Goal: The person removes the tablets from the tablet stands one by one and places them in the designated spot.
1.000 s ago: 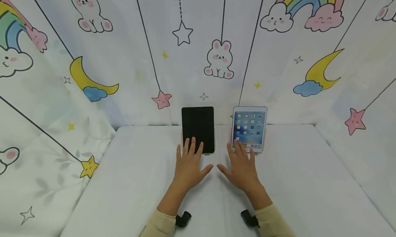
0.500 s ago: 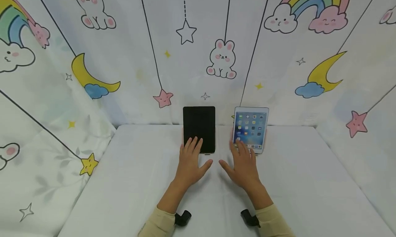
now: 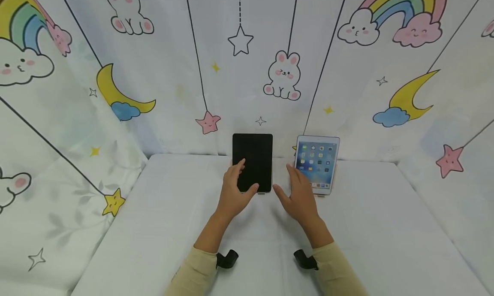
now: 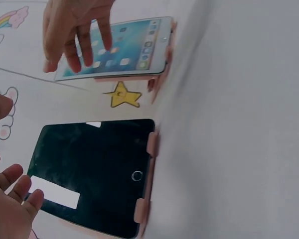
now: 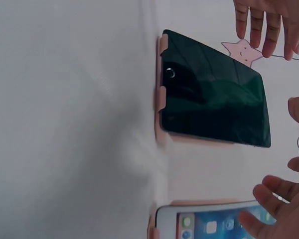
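Observation:
Two tablets lean side by side at the back of the white table. The left one is a black tablet (image 3: 256, 163) with a dark screen; the other is a white tablet (image 3: 322, 158) whose lit screen shows app icons. My left hand (image 3: 233, 188) is in front of the black tablet's lower left part, fingers slightly bent and thumb apart, holding nothing. My right hand (image 3: 302, 199) overlaps the white tablet's lower left corner in the head view, also holding nothing. In the left wrist view, the left hand's fingertips (image 4: 35, 199) stand near the black tablet's far end.
Pink stands (image 4: 152, 144) prop the tablets up, their small lips hooked over the lower edges. Behind them hangs a white cloth backdrop (image 3: 239, 90) with rabbits, stars and moons. The white table (image 3: 366, 227) spreads around both forearms, and each wrist carries a black camera (image 3: 227, 259).
Both hands, earlier spread flat over the tablets' lower parts, have turned more side-on with fingers drawn closer. The right hand has shifted left across the white tablet's edge. The head view has shifted slightly.

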A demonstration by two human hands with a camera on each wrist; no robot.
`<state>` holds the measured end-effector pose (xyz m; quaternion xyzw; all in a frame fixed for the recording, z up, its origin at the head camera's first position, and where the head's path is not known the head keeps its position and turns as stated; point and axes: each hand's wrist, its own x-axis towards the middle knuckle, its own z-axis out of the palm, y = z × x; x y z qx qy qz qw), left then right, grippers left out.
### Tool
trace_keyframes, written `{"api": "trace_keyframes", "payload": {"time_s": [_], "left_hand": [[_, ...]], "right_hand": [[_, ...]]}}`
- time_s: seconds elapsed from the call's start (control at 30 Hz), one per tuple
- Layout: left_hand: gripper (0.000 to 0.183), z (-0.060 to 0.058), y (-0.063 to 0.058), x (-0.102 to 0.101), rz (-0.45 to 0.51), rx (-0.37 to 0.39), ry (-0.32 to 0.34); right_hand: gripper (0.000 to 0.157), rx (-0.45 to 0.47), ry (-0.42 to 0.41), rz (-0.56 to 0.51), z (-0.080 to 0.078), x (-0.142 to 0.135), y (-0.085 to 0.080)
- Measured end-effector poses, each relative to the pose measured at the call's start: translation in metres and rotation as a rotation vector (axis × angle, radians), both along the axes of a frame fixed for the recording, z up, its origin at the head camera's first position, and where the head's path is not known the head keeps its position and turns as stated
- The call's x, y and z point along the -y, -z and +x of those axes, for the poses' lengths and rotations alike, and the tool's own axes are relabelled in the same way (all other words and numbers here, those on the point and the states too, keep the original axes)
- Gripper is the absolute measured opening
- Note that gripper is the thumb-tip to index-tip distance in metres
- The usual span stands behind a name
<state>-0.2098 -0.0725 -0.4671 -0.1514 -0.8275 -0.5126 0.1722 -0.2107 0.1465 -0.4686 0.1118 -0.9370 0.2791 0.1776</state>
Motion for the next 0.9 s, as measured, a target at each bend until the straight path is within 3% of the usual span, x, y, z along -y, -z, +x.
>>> {"api": "trace_keyframes", "payload": {"time_s": [0.2, 0.37, 0.7, 0.9], "left_hand": [[0.075, -0.014, -0.007, 0.007, 0.091, 0.026, -0.007], [0.075, -0.025, -0.001, 0.012, 0.153, 0.055, -0.012], [0.076, -0.040, 0.038, 0.020, 0.257, 0.189, -0.095], [0.069, -0.046, 0.057, 0.018, 0.275, 0.188, -0.138]], "right_hand": [[0.070, 0.059, 0.000, -0.170, -0.011, 0.015, -0.001], [0.060, 0.094, 0.020, -0.297, -0.023, 0.025, 0.011], [0.053, 0.226, 0.087, -0.526, -0.043, 0.042, 0.042], [0.052, 0.228, 0.085, -0.601, -0.047, 0.047, 0.050]]}}
